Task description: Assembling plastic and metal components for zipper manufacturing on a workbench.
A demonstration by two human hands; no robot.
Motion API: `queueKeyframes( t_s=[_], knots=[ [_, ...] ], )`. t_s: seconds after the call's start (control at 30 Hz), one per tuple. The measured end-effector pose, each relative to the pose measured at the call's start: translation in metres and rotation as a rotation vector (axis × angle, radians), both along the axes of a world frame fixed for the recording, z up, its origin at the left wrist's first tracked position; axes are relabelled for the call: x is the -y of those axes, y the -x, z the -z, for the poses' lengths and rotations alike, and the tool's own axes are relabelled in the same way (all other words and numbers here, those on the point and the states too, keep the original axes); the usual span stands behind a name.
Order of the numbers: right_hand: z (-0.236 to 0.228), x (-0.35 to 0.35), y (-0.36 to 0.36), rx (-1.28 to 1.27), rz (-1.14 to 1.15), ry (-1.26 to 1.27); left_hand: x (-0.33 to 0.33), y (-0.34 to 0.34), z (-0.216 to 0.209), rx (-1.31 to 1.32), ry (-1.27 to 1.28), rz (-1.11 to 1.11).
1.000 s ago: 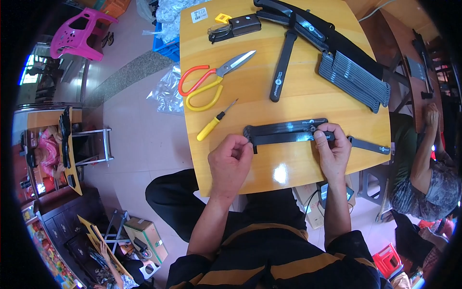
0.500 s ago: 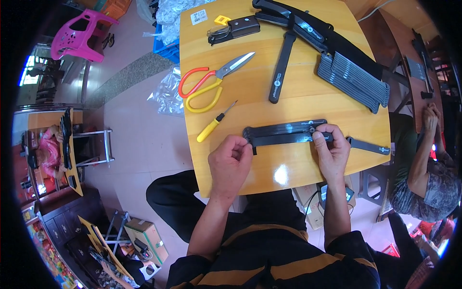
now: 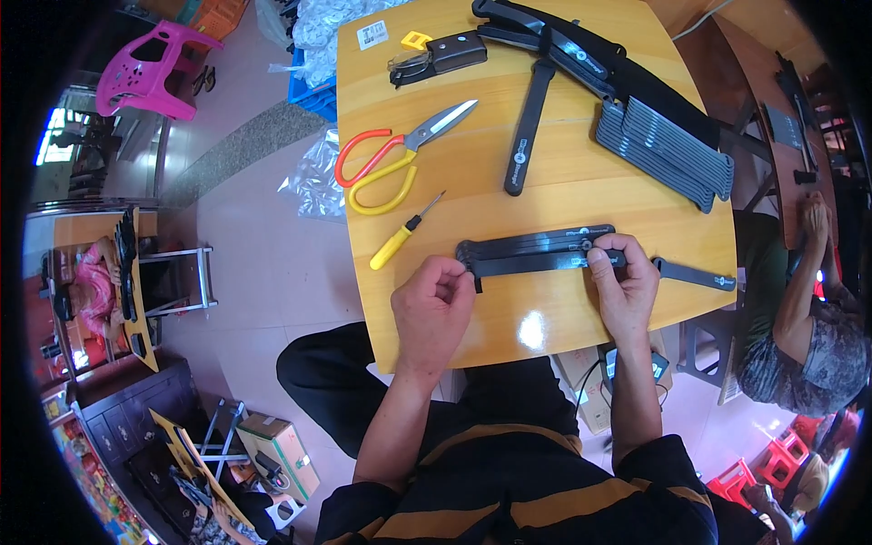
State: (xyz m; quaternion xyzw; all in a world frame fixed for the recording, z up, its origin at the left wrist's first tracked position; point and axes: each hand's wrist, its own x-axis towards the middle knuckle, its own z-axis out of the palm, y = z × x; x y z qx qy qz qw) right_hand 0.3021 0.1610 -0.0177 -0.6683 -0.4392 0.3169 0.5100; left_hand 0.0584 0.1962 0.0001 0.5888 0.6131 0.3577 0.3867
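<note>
Several flat black printed straps lie side by side on the wooden table in front of me. At their left end, my left hand is closed, thumb and fingertips pinching a dark strap end that pokes down below the fingers. My right hand grips the right end of the straps, thumb on top and fingers beyond them. One more black strap lies just right of that hand. Beyond the left hand rests a yellow-handled screwdriver, and farther off are scissors with red and yellow handles.
A stack of dark straps sits at the table's right, below longer black straps. A single strap lies mid-table. A dark stapler-like tool is at the back left. Another person's forearms show at right.
Both hands keep their grip on the straps with hardly any movement. The view has shifted very slightly. At lower right, a background person has moved and red stools show more.
</note>
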Motion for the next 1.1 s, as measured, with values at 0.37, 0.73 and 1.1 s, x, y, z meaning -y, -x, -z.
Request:
queueKeyframes(
  t_s=[0.37,0.73,1.1],
  knots=[
    [-0.0031,-0.0008,0.0010,0.024,-0.002,0.024,0.0006,-0.0034,-0.0011,-0.050,-0.014,-0.011],
    [-0.0014,-0.0013,-0.0001,0.063,-0.013,0.004,0.0001,-0.0043,-0.0001,-0.091,-0.039,-0.002],
    [-0.0025,-0.0016,-0.0001,0.103,-0.014,-0.021,0.0005,-0.0045,0.0014,-0.101,-0.057,0.004]
  ],
)
